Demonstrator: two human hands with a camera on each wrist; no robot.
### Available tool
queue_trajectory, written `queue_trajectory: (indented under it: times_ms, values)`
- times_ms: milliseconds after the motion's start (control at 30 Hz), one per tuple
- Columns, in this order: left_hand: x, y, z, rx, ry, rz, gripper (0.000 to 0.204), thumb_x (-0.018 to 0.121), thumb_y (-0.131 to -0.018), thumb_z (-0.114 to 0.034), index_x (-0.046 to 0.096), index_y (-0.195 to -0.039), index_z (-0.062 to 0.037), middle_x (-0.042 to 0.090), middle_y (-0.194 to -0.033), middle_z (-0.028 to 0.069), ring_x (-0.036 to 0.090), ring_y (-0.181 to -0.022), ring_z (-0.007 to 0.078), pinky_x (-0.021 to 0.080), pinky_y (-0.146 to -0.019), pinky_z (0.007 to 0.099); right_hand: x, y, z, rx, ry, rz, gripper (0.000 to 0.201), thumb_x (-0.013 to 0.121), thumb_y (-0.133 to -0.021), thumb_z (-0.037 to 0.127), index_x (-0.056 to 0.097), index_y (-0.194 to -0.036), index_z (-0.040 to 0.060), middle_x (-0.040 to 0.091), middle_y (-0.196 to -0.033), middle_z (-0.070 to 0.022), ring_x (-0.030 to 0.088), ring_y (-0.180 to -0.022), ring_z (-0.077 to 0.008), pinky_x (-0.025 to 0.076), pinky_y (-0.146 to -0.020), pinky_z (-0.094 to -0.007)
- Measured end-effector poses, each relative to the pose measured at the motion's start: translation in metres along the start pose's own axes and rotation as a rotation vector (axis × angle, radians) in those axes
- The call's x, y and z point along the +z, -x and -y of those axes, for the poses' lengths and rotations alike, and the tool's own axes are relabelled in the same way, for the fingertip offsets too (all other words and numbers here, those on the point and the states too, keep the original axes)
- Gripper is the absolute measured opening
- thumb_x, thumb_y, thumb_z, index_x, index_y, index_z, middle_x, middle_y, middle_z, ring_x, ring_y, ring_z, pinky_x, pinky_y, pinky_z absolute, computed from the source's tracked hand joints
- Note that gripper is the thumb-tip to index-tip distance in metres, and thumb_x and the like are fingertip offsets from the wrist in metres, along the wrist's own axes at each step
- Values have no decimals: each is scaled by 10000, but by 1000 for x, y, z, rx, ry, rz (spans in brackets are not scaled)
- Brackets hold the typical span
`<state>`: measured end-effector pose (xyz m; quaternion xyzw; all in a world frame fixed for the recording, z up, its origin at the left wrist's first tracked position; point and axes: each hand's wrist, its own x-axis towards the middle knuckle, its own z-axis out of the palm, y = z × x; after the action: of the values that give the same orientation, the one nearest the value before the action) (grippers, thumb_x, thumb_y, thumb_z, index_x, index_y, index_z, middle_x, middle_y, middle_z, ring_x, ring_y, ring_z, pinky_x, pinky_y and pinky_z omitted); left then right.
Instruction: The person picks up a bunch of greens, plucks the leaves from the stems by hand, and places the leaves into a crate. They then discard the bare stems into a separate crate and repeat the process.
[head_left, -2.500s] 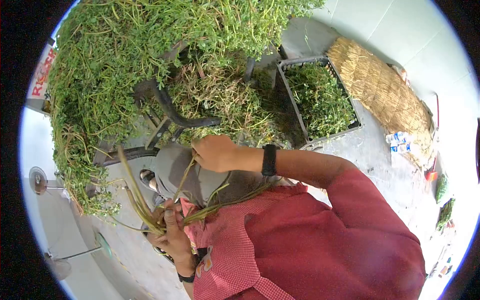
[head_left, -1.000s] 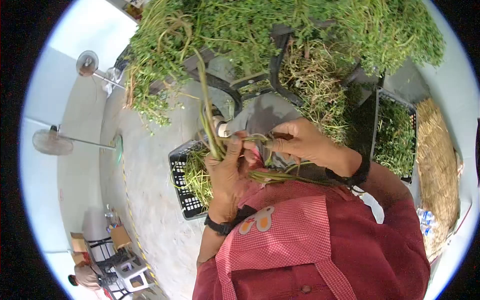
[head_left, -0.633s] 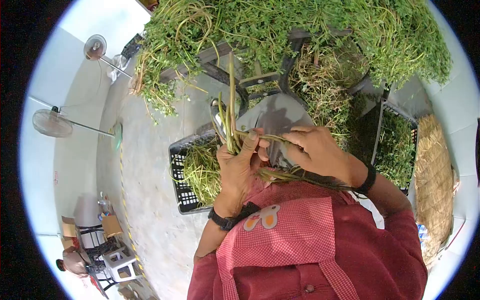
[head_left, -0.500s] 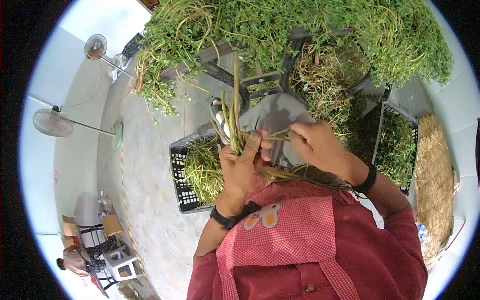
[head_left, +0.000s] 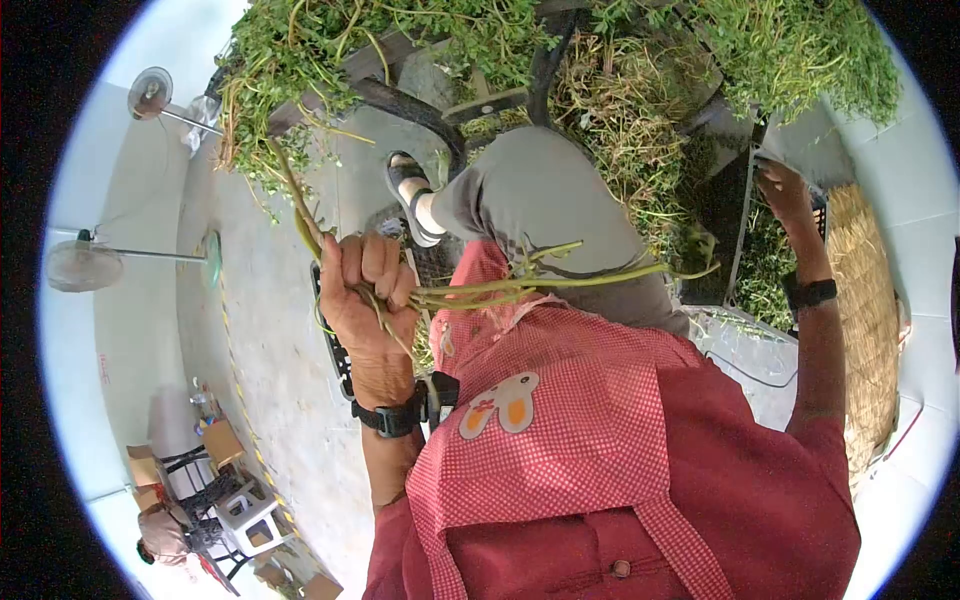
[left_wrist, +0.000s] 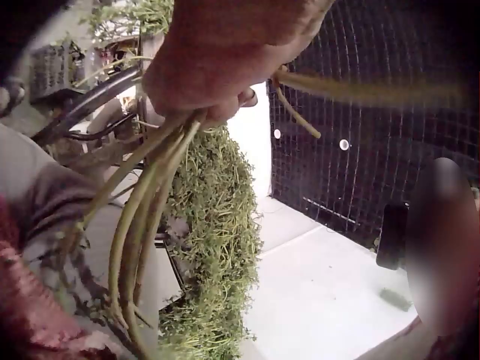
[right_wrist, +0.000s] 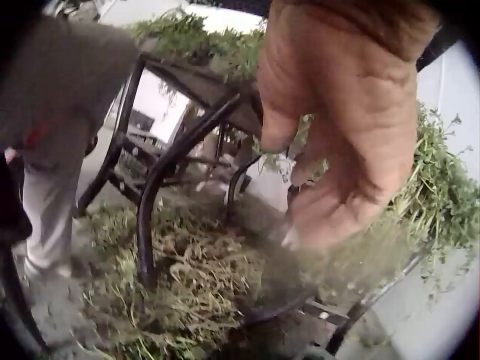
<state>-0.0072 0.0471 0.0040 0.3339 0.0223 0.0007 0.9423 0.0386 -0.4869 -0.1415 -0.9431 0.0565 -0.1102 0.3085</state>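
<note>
My left hand [head_left: 368, 300] grips a bunch of long green stems [head_left: 560, 285] in front of the apron. The stems run out both sides of the fist, and in the left wrist view the leafless stems [left_wrist: 131, 247] hang below the fingers. Far to the right, my right hand [head_left: 785, 190] is over the black crate [head_left: 745, 225] of leafy greens [head_left: 762, 265]. In the right wrist view this hand [right_wrist: 345, 135] has its fingers loosely bent, with a gap between thumb and fingertips. Small leaves show through that gap.
A table heaped with leafy greens [head_left: 470, 35] stands ahead, its dark bent legs [head_left: 425, 115] near my knee. A pile of wilted stems [head_left: 620, 140] lies beneath. A rolled straw mat [head_left: 868, 320] stands right. A second black crate [head_left: 335, 330] sits behind the left hand.
My right hand, earlier pinching a stem near the left hand, has moved far right to the crate. The left hand has shifted left, keeping the stems, which now point more sideways.
</note>
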Motion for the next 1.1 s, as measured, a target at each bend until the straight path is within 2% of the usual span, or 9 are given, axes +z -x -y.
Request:
queue_trajectory:
  times_ms: [100,267,333,367,433,700,833,1033,1100]
  values:
    - [1,-1,0,-41,79,150,413,419,-948,-280,306,-575,-146,247,-504,-41,212,-405,76,203,-358,219,9,-6,73,298,-634,275,289,640,-825,216,603,-1054,44,658,-916,-100,635,-778,-167,508,-641,-279]
    - [8,4,-7,-18,185,280,421,458,-923,-234,306,-540,-147,260,-446,-41,202,-355,67,190,-339,224,22,5,210,-87,-592,500,266,573,-869,180,617,-1057,-3,654,-833,-73,611,-712,-107,490,-640,-225]
    - [7,6,-11,-10,180,368,417,458,-916,-236,305,-537,-157,259,-440,-51,213,-353,60,196,-340,214,25,6,239,-625,-317,517,254,566,-878,185,626,-1019,-17,656,-830,-67,600,-704,-97,477,-615,-216]
    - [7,5,-13,0,178,459,413,458,-909,-238,304,-533,-168,258,-435,-61,224,-350,53,201,-341,203,24,9,254,-626,-313,511,254,566,-878,185,626,-1019,-17,656,-830,-67,600,-704,-97,477,-615,-216]
    - [8,3,-15,9,196,518,407,450,-911,-231,313,-534,-163,268,-431,-61,245,-350,51,212,-338,190,23,15,275,-337,-541,854,255,557,-881,173,613,-1032,-25,661,-858,-64,613,-739,-102,485,-632,-217]
    - [2,3,-8,-10,367,420,409,442,-898,-184,307,-513,-156,275,-433,-57,226,-349,57,193,-342,205,65,41,303,-155,-772,1144,353,483,-933,253,526,-1165,-9,609,-1077,-110,603,-946,-144,484,-778,-255]
    - [-6,-4,0,-89,306,428,380,484,-856,-172,324,-512,-156,315,-453,-52,268,-384,71,232,-368,231,87,56,329,-11,-1149,1573,427,458,-936,338,500,-1189,-4,592,-1085,-128,605,-927,-154,469,-799,-267]
    - [-8,-15,4,-19,101,404,368,453,-889,-186,327,-545,-146,290,-510,-41,292,-459,94,280,-474,247,91,67,353,-140,-791,1322,350,577,-865,361,599,-968,27,617,-703,-46,582,-533,-147,450,-489,-304]
    - [-1,-15,9,13,7,137,380,438,-931,-269,328,-590,-144,275,-547,-42,285,-510,103,274,-532,255,91,63,353,-443,-535,781,306,608,-832,309,585,-915,15,605,-692,-119,579,-520,-228,449,-505,-346]
